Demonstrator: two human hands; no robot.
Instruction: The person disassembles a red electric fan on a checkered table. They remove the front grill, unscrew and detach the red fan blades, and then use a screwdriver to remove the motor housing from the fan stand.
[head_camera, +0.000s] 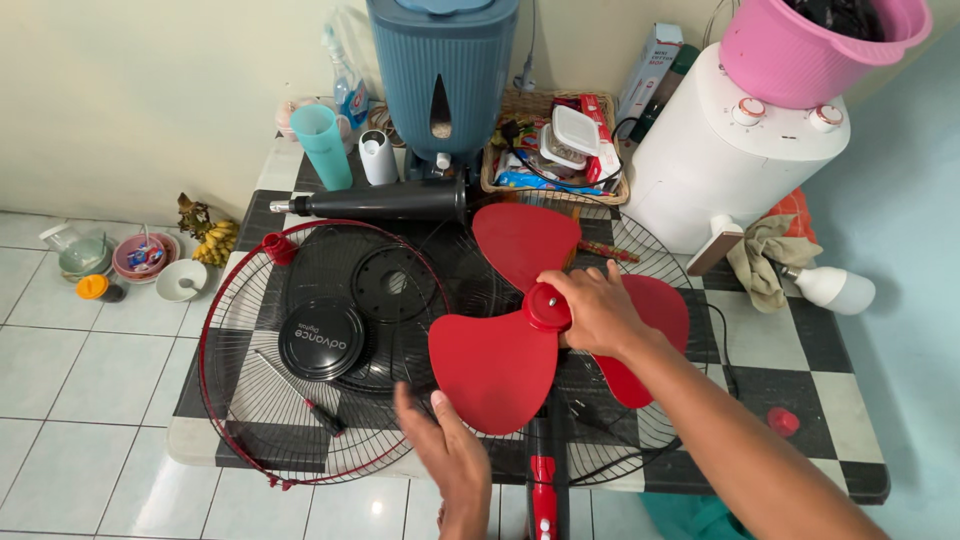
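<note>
A red three-bladed fan propeller (500, 365) lies over the rear wire guard (655, 245) of a dismantled fan on a black-and-white checkered table (830, 400). My right hand (598, 308) grips the propeller's red hub (547, 306). My left hand (445, 450) is open, its fingertips at the lower edge of the front blade. The front guard (240, 380), red-rimmed with a round black centre badge (321, 338), lies flat at the left. A screwdriver (305, 405) rests on that guard. The fan's red stand (541, 490) points toward me.
At the back stand a black motor housing (385, 200), a blue dispenser (443, 75), a teal cup (325, 145), a wicker basket (610, 188), a white appliance (725, 160) and a pink basket (810, 45). A red cap (783, 421) lies right. Bowls (145, 255) and bananas (215, 240) sit on the floor.
</note>
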